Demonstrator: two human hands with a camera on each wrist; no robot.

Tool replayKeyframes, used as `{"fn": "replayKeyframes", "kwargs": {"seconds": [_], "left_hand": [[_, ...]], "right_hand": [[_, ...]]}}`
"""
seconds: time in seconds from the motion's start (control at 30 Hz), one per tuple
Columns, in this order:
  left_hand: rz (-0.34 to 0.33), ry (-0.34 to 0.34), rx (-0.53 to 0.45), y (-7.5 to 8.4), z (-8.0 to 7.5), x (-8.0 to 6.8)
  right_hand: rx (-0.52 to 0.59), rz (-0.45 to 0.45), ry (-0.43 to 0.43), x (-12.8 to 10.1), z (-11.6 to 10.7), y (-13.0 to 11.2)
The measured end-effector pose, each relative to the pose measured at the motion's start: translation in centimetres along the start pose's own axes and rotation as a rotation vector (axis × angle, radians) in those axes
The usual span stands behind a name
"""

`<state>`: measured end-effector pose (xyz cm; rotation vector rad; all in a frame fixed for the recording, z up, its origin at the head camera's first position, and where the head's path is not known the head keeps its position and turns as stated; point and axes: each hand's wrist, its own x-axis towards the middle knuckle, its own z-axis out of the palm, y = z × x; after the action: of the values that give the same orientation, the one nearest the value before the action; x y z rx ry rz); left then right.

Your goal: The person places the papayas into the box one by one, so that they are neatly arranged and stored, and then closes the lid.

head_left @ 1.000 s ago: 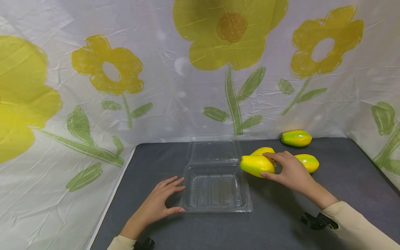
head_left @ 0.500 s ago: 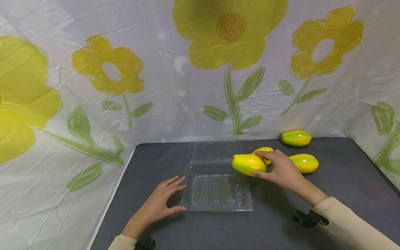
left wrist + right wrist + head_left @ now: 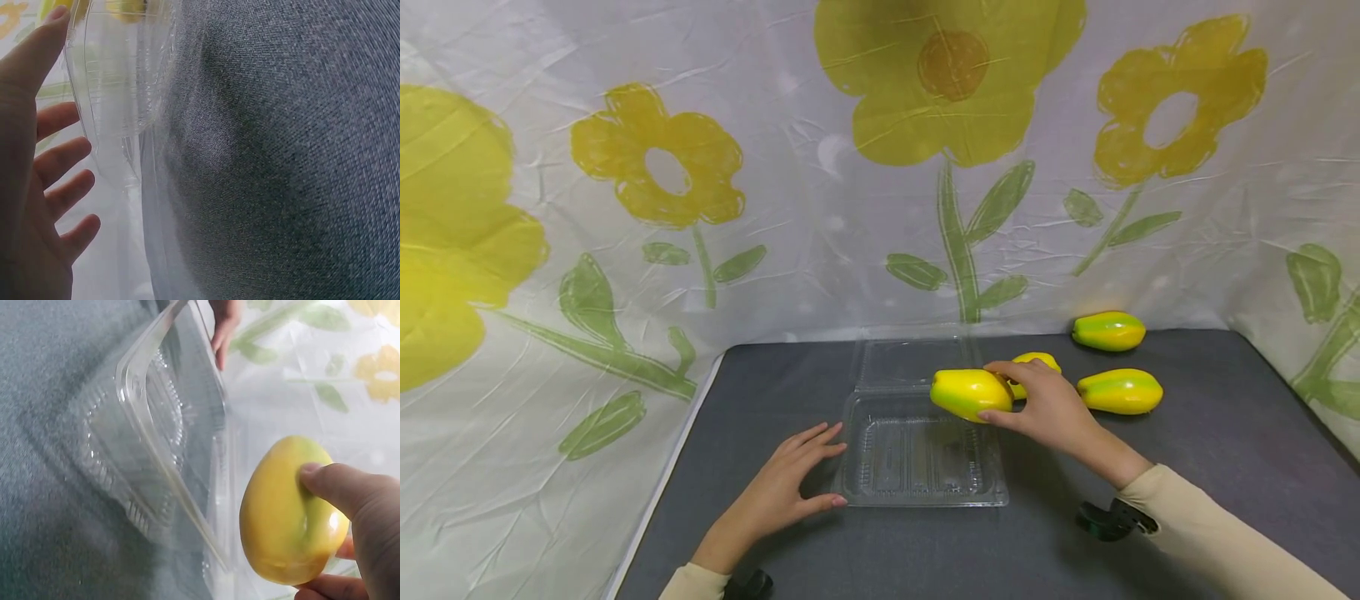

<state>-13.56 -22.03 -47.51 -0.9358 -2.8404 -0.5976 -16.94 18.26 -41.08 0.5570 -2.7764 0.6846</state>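
In the head view my right hand [image 3: 1048, 408] grips a yellow-green papaya [image 3: 970, 393] between thumb and fingers, above the back right part of a clear plastic clamshell box [image 3: 925, 502]. The right wrist view shows the thumb pressed on the papaya [image 3: 287, 512], held higher than the rim of the box [image 3: 156, 447]. The box's lid [image 3: 913, 362] lies folded back. My left hand [image 3: 782, 483] is at the box's left side, fingers spread, thumb and fingertips right at the rim. From the left wrist view, the left hand [image 3: 37, 175] has its fingers loosely extended beside the clear wall [image 3: 112, 75].
Three more papayas lie on the dark grey table [image 3: 1210, 467]: one papaya [image 3: 1037, 367] partly hidden behind the right hand, another papaya [image 3: 1120, 392] to its right, and a third papaya [image 3: 1108, 331] near the back edge. A flower-printed white cloth [image 3: 820, 250] stands behind.
My right hand has carried the papaya leftward, from beside the box to over its back right part. The papayas behind show more now. The left hand stays nearly still at the rim.
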Motion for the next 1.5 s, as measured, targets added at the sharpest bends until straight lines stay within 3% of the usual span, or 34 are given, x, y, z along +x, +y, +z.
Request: {"fn": "replayKeyframes", "kwargs": {"seconds": [0.9,1.5], "left_hand": [[-0.016,-0.01,0.001,0.1,-0.1,0.1],[-0.037,-0.02,-0.007,0.3,-0.1,0.0]], "right_hand": [[0.093,-0.059,-0.02,1.9,2.7,-3.2],[0.2,-0.012,-0.062,2.2,4.5,-4.4]]}}
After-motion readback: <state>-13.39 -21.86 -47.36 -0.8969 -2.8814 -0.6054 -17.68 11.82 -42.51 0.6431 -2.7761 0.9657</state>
